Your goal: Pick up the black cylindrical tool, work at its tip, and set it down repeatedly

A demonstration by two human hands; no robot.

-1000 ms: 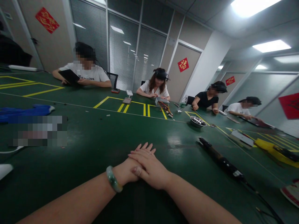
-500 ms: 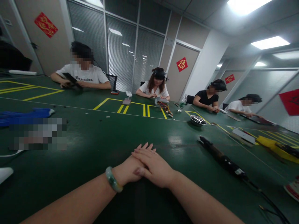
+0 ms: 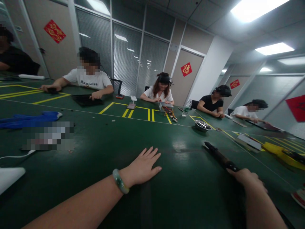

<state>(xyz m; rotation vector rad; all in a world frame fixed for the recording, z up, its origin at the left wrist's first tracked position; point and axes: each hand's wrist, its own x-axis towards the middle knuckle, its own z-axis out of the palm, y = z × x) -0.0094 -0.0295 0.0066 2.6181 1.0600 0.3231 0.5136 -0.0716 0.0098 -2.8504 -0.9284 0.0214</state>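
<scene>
My left hand [image 3: 143, 167] lies flat on the green table [image 3: 181, 194], palm down with fingers spread, and holds nothing. A jade-green bangle [image 3: 120, 181] circles that wrist. On the right side, my right hand [image 3: 250, 181] is closed around the rear of a black electric screwdriver [image 3: 219, 155]. The thumb rests along the top of the body, and the other fingers are partly hidden behind it. The screwdriver's tip points away to the upper left, and the tool appears to rest on the table.
A metal bowl [image 3: 202, 126] stands beyond the screwdriver. Blue gloves [image 3: 30, 119], a blurred-out device with a white cable [image 3: 16, 156] and a white object [image 3: 10, 178] lie left. Across the table, several people work near a bottle [image 3: 186, 108] and a box with coloured wires [image 3: 169, 111].
My right hand has lifted off my left hand and moved right onto the screwdriver. My left hand stays flat on the table. A person across has lowered a dark flat object onto the table.
</scene>
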